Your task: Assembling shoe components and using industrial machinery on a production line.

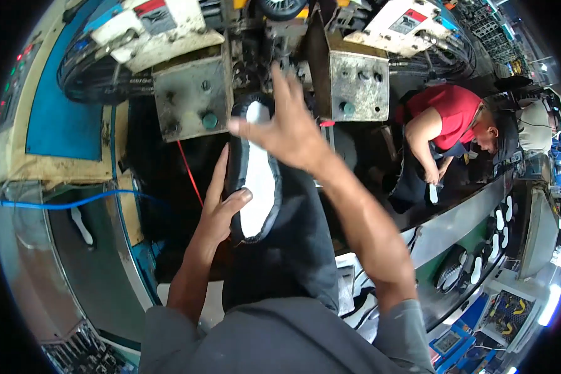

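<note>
A black shoe upper [255, 168] with a white insole face turned up toward the camera stands roughly lengthwise between the two hands, its toe end pointing away toward the machine and its heel end nearer the body. It lies to the right of the left hand [221, 206] and just below and left of the right hand [290, 128].

The left hand cups the shoe's left edge near the heel: the fingers run straight up along the black rim, and the thumb [238, 198] crosses onto the edge of the white face, so the shoe is pinched between thumb and fingers. The right hand is spread wide above the toe end, fingers fanned apart and not closed on anything; its thumb [243, 128] reaches left across the top of the white face, and whether it actually touches the shoe cannot be told.

Just beyond the right hand's fingertips stand two worn grey metal blocks [193, 96] of a machine, one to either side of the shoe's toe, each with round knobs. A red cord [190, 174] hangs down left of the left hand, and a blue hose [62, 202] runs well off to the left. Far to the right of the right forearm, a person in a red shirt [449, 112] bends over a conveyor [461, 218] carrying more white-soled shoes [502, 224].
</note>
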`<state>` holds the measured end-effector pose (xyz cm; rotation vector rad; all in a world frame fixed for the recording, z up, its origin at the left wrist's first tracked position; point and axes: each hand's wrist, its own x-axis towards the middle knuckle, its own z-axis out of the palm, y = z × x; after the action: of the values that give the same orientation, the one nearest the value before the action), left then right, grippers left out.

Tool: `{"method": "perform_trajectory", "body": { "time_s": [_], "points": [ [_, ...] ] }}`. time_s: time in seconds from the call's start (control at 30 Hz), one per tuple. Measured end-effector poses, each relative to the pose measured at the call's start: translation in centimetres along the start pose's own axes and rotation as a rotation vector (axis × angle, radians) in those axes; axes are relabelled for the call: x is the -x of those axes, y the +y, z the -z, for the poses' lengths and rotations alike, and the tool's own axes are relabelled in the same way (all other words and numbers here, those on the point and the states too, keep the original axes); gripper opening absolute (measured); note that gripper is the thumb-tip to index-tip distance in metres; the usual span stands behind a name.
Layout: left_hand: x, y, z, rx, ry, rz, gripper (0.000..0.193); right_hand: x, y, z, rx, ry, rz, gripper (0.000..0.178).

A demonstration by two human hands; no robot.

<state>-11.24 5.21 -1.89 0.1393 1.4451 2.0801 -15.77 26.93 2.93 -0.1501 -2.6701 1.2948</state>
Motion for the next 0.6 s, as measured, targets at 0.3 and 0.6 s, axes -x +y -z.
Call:
{"method": "perform_trajectory", "body": {
  "time_s": [0.3,0.6],
  "points": [
    [15.4,-7.3,10.2,0.128,0.395,0.093,0.09,16.9,1.6,-7.2,-0.741,-0.319,-0.504,0.078],
    [33.5,-7.3,39.8,-0.845,1.389,-0.095,0.084,27.6,8.4,-2.8,-0.726,-0.144,-0.727,0.052]
  ]
}}
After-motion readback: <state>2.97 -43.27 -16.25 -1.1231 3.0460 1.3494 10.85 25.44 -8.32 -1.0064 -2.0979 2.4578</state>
